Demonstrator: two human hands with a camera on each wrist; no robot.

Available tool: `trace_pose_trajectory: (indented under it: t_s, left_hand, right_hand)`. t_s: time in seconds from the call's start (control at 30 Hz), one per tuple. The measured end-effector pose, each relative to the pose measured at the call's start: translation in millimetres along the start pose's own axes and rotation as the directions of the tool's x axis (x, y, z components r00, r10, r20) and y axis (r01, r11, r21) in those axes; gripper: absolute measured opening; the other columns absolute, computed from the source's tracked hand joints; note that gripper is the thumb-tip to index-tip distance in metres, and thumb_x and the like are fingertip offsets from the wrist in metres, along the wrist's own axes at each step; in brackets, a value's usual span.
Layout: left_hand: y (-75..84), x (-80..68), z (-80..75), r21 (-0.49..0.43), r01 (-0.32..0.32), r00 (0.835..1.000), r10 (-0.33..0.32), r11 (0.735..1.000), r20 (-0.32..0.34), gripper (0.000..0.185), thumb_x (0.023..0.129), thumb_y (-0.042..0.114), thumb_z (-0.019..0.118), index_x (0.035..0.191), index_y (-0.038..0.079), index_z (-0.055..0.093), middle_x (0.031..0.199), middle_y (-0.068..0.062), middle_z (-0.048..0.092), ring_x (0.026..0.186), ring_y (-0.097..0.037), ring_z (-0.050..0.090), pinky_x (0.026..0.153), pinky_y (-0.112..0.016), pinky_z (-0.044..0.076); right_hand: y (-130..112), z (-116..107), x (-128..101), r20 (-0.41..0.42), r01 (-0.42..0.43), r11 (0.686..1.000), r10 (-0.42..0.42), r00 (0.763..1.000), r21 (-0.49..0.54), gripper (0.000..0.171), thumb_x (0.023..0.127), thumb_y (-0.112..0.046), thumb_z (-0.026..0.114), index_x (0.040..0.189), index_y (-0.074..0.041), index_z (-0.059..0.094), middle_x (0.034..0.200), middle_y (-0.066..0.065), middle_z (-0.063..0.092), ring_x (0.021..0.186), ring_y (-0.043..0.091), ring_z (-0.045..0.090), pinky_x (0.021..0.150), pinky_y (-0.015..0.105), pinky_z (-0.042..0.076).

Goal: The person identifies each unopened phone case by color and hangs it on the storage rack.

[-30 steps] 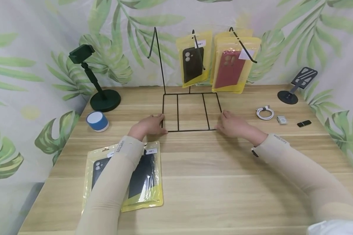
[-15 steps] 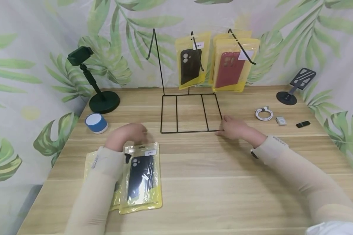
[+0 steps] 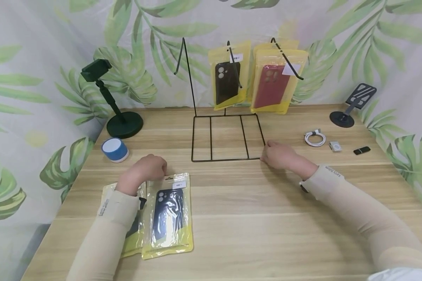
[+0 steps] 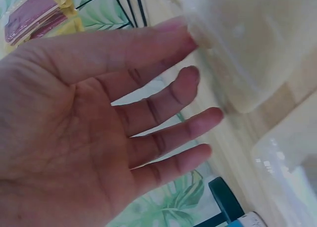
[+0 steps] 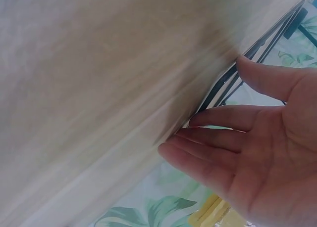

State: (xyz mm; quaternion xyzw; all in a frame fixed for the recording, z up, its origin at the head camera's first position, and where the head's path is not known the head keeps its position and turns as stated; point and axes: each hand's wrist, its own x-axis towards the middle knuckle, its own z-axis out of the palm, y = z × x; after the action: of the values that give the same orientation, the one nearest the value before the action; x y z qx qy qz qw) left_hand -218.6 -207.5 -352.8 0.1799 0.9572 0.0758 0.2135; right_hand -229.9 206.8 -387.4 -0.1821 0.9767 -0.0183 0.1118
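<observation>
I have the left grip (image 3: pixel 148 168) left of centre in the frame, at the top edge of a bag (image 3: pixel 168 214) with a dark phone case, lying flat on the table (image 3: pixel 249 234) at lower left of centre. In the left wrist view I see thumb and index together at a bag's edge, the other fingers loosely spread; I cannot tell whether they are clamped on it. Partly behind the left sleeve (image 3: pixel 102 230) lies a second bag (image 3: pixel 133 238), touching the first. My right grip (image 3: pixel 279 155) is right of centre, at the near right corner of the black wire rack (image 3: pixel 211 138), with thumb and fingers apart, touching the wire. On the rack's hooks, at upper centre, hang a brown-case bag (image 3: pixel 228 84) and, to its right, a red-case bag (image 3: pixel 271 88) with another behind. I have a green stand (image 3: pixel 124 125) and a blue speaker (image 3: pixel 115 150) at upper left; at right, a phone stand (image 3: pixel 342 119), a white cable (image 3: pixel 315 145) and 2 small gadgets (image 3: pixel 335 146).
</observation>
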Motion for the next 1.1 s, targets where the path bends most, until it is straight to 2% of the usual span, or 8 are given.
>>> trace_pose_trajectory:
  t_s: [0.17, 0.4, 0.57, 0.77, 0.83, 0.9, 1.0, 1.1]
  left_hand:
    - [-4.5, 2.9, 3.6, -0.002, -0.023, 0.998, 0.023, 1.000, -0.054, 0.020, 0.084, 0.000, 0.053, 0.067, 0.009, 0.060, 0.064, -0.004, 0.050, 0.066, -0.021, 0.045, 0.060, -0.030, 0.037]
    - [0.6, 1.7, -5.8, -0.161, -0.107, 0.976, 0.072, 0.981, -0.207, 0.013, 0.099, 0.007, 0.048, 0.100, 0.001, 0.060, 0.087, -0.012, 0.062, 0.072, -0.021, 0.054, 0.065, -0.033, 0.048]
    - [18.9, -1.1, -16.9, -0.204, -0.186, 0.931, 0.106, 0.961, -0.348, 0.010, 0.101, 0.010, 0.052, 0.108, 0.004, 0.056, 0.086, -0.011, 0.062, 0.069, -0.020, 0.054, 0.062, -0.031, 0.047]
    - [50.8, -5.7, -32.0, -0.218, -0.334, 0.856, 0.198, 0.917, -0.477, 0.010, 0.104, 0.014, 0.051, 0.107, 0.006, 0.055, 0.081, -0.008, 0.062, 0.066, -0.019, 0.051, 0.062, -0.032, 0.043]
    - [62.2, -6.9, -37.9, -0.223, -0.380, 0.824, 0.220, 0.898, -0.522, 0.009, 0.104, 0.014, 0.051, 0.107, 0.006, 0.054, 0.083, -0.008, 0.063, 0.066, -0.019, 0.050, 0.061, -0.032, 0.042]
    - [73.7, -7.2, -44.2, -0.211, -0.440, 0.776, 0.250, 0.873, -0.579, 0.008, 0.103, 0.012, 0.051, 0.106, 0.005, 0.054, 0.081, -0.008, 0.063, 0.064, -0.019, 0.048, 0.060, -0.031, 0.041]
    - [91.5, -6.5, -55.2, -0.151, -0.530, 0.667, 0.300, 0.835, -0.682, 0.007, 0.102, 0.009, 0.053, 0.104, 0.003, 0.055, 0.079, -0.009, 0.064, 0.059, -0.018, 0.044, 0.056, -0.030, 0.038]
    - [108.6, -2.2, -66.8, -0.068, -0.609, 0.532, 0.344, 0.790, -0.774, 0.007, 0.101, 0.007, 0.055, 0.104, 0.001, 0.056, 0.080, -0.010, 0.065, 0.057, -0.016, 0.046, 0.054, -0.028, 0.038]
  right_hand:
    - [0.4, 0.4, 0.1, 0.001, -0.019, 1.000, 0.019, 1.000, 0.014, 0.054, 0.103, -0.031, 0.050, 0.133, 0.014, 0.054, 0.145, 0.035, 0.044, 0.133, 0.049, 0.046, 0.109, 0.058, 0.042]
    - [0.2, 4.0, -0.6, -0.073, 0.022, 1.000, -0.022, 0.997, -0.008, 0.048, 0.101, -0.029, 0.054, 0.120, 0.014, 0.062, 0.130, 0.031, 0.058, 0.118, 0.044, 0.060, 0.100, 0.054, 0.051]
    - [0.3, 5.1, -1.9, -0.078, 0.019, 1.000, -0.021, 0.997, -0.021, 0.053, 0.102, -0.030, 0.053, 0.128, 0.016, 0.056, 0.136, 0.033, 0.054, 0.124, 0.046, 0.056, 0.105, 0.053, 0.048]
    - [-0.7, 4.0, -3.8, -0.056, -0.005, 1.000, 0.005, 0.998, -0.005, 0.056, 0.103, -0.030, 0.051, 0.135, 0.016, 0.050, 0.143, 0.034, 0.048, 0.131, 0.047, 0.050, 0.107, 0.056, 0.045]
    - [-0.4, 4.3, -3.9, -0.047, -0.014, 1.000, 0.014, 0.999, -0.004, 0.056, 0.103, -0.030, 0.050, 0.136, 0.016, 0.049, 0.145, 0.033, 0.046, 0.133, 0.047, 0.048, 0.107, 0.056, 0.045]
    - [0.0, 4.7, -3.3, -0.038, -0.021, 1.000, 0.021, 0.999, -0.002, 0.057, 0.104, -0.031, 0.049, 0.138, 0.015, 0.047, 0.146, 0.033, 0.045, 0.134, 0.046, 0.047, 0.109, 0.056, 0.043]
    - [0.0, 4.9, -2.8, -0.031, -0.023, 1.000, 0.023, 0.999, -0.004, 0.058, 0.104, -0.031, 0.049, 0.139, 0.015, 0.047, 0.147, 0.033, 0.043, 0.136, 0.046, 0.045, 0.110, 0.056, 0.042]
    - [-0.3, 4.7, -2.1, -0.031, -0.020, 1.000, 0.020, 0.999, -0.007, 0.056, 0.104, -0.031, 0.049, 0.138, 0.014, 0.048, 0.147, 0.033, 0.043, 0.136, 0.046, 0.045, 0.110, 0.056, 0.042]
